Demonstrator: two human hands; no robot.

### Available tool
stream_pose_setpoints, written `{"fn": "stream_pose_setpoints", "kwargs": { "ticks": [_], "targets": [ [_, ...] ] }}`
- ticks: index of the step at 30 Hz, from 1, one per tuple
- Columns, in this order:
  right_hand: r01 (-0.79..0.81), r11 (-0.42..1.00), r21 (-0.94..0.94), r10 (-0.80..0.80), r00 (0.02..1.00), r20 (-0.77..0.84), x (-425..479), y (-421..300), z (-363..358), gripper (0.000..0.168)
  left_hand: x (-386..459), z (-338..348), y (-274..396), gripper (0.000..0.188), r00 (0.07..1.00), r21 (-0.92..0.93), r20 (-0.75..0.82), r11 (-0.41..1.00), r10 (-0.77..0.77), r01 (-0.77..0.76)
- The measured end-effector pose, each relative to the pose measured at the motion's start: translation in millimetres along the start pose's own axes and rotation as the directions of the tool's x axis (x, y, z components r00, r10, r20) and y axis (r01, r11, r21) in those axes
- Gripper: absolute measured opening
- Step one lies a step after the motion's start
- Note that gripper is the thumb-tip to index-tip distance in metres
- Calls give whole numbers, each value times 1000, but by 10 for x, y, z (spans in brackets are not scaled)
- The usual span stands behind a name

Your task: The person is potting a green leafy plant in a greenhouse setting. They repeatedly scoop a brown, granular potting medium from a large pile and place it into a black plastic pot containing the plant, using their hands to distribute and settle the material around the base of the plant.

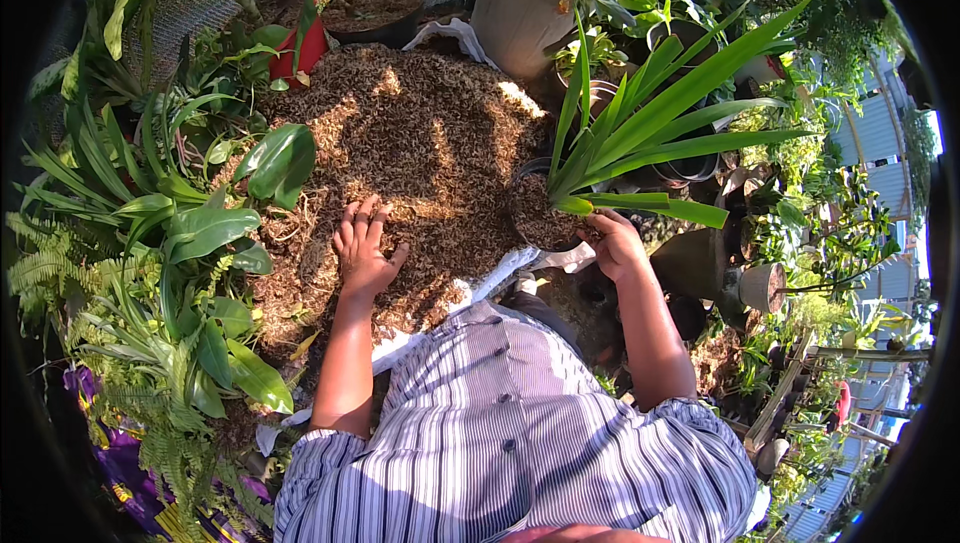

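A broad heap of brown, shredded potting mix (435, 145) lies in front of me on white sheeting (491, 277). My left hand (367, 247) rests palm down on its near left part, fingers spread and nothing held. At the right edge of the heap stands a black plastic pot (525, 168) filled with the same mix. From it grows a plant with long green strap leaves (645, 134), leaning right. My right hand (615, 243) grips the pot's near right rim, below the lowest leaves. Some of its fingers are hidden behind the rim and leaves.
Leafy potted plants (202, 235) and ferns crowd the left side. Behind the heap stand a red pot (300, 48), a black pot (382, 14) and a large grey pot (517, 10). A small pot (763, 286) sits at the right, among more plants.
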State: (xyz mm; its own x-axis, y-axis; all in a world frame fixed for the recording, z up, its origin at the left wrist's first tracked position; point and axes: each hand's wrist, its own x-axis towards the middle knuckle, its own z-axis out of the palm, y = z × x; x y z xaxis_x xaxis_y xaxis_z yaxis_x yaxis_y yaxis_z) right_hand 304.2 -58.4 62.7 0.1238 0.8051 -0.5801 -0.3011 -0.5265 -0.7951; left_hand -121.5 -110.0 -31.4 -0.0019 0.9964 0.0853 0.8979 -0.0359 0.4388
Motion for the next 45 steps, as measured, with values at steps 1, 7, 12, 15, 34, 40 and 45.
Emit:
{"fn": "stream_pose_setpoints", "kwargs": {
  "ticks": [1, 7, 12, 15, 34, 40, 45],
  "targets": [
    [66, 996, -68, -64, 997, 38, 123, 22, -91, 40, -1, -11, 7, 78, 1000, 2, 0, 1000, 1, -1],
    [216, 498, -840, -259, 961, 94, 471, -2, -272, 40, -10, 28, -15, 78, 1000, 10, -7, 1000, 8, -8],
    [300, 438, -847, -351, 925, 146, 324, -194, -103, 30, -6, 27, 17, 79, 1000, 23, -1, 1000, -12, 12],
    [392, 441, -807, -359, 902, 242, 471, -188, -192, 27, -7, 20, 61, 79, 1000, 48, 7, 999, -21, 21],
    [596, 384, -705, -78, 782, 619, 677, -769, -154, 37, -108, 201, 760, 38, 989, 254, -148, 967, 0, 38],
    [601, 532, -597, 37, 687, 725, 787, -874, -80, 43, -17, 291, 683, 37, 977, 269, -213, 959, -30, 88],
    [664, 561, -494, 36, 576, 817, 1141, -763, -121, 45, 107, 181, 892, 26, 885, -262, -108, 872, -452, 414]
  ]
}}
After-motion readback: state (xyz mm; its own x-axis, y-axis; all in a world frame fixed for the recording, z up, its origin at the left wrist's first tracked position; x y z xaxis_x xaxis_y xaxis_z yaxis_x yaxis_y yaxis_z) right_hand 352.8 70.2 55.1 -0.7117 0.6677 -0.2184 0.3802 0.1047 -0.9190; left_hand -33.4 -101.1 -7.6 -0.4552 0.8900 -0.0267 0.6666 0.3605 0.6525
